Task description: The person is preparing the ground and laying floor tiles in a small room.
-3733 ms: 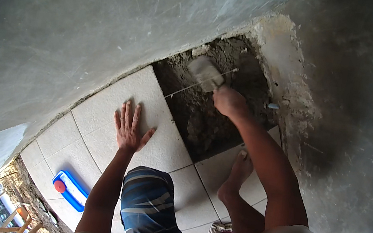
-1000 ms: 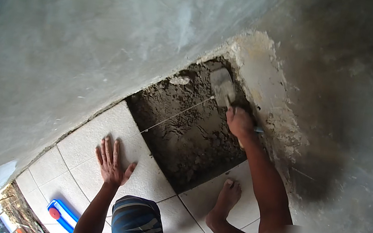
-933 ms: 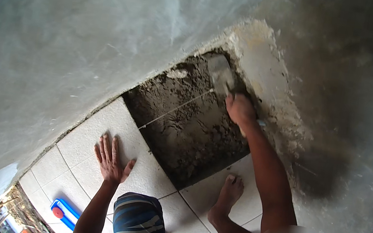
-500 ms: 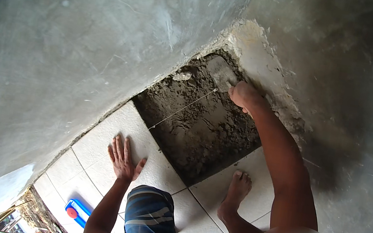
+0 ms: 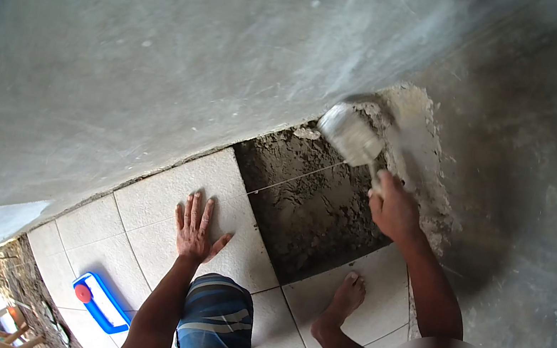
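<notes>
My right hand (image 5: 397, 210) is closed round the handle of a trowel (image 5: 350, 136). The trowel's blade, smeared grey and blurred by motion, is raised over the far corner of a bed of wet mortar (image 5: 308, 214). A thin string (image 5: 300, 176) runs across the mortar from the tile edge toward the blade. Flat on a pale floor tile (image 5: 240, 240) lies my left hand (image 5: 193, 233), fingers spread, holding nothing.
Grey plastered walls (image 5: 164, 70) meet at the far corner, with a rough broken patch (image 5: 411, 129) low on the right one. A blue tray-shaped tool with a red knob (image 5: 102, 302) rests on the tiles at left. My bare foot (image 5: 348, 296) stands beside the mortar.
The trowel has come up off the mortar, its blade now tilted. My right hand has drawn back toward me. My left hand stays flat on the tile while the view has shifted.
</notes>
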A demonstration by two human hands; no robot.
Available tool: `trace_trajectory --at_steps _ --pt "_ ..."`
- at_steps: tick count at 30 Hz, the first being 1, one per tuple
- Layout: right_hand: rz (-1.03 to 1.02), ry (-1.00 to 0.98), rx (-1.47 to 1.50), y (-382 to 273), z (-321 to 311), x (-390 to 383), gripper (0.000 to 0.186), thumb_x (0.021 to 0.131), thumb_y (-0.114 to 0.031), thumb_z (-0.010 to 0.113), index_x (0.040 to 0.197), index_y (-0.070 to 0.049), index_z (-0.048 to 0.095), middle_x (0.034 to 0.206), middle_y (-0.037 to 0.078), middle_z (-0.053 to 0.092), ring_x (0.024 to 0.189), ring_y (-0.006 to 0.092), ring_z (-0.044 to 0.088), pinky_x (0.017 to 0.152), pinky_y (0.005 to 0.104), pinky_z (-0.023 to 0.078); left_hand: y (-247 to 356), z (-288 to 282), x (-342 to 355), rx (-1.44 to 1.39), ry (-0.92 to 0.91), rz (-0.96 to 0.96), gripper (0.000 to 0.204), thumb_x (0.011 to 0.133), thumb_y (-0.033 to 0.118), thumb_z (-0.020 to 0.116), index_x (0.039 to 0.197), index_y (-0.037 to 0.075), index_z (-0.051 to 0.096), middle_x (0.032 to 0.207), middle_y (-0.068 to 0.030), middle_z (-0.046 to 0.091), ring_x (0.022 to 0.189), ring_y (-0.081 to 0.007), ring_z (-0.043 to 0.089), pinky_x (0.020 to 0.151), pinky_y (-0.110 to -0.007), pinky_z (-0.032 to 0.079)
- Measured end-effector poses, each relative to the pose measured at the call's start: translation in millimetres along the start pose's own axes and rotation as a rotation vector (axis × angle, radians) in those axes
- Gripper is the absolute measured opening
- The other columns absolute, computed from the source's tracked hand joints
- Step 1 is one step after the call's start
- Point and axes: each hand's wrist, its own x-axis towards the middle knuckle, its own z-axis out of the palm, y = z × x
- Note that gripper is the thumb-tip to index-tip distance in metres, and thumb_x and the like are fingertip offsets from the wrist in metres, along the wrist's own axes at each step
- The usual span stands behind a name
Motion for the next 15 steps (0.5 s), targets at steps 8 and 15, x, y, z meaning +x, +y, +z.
trace_trajectory --at_steps 8,15 --pt "-0.469 0.411 -0.306 18.1 47.7 57.9 0.021 0.087 -0.015 0.067 0.105 -0.012 0.057 0.094 0.008 0.061 0.085 0.0304 0.068 0.067 0.044 0.055 -1.0 2.7 0.2 -0.011 0.011 0.004 0.106 0.081 0.071 0.065 0.162 0.018 0.022 0.168 -0.0181 0.012 0.157 -0.0341 0.008 0.124 -0.059 0.002" --pt "-0.631 0.182 -0.283 23.0 59.3 125.3 0.017 0.089 -0.016 0.063 0.105 -0.011 0.058 0.103 0.009 0.07 0.09 0.0311 0.072 0.071 0.0458 0.059 2.9 2.2 3.3 -0.036 0.012 0.002 0.106 0.079 0.069 0.068 0.161 0.019 0.024 0.168 -0.0177 0.015 0.157 -0.0342 0.009 0.124 -0.06 0.003"
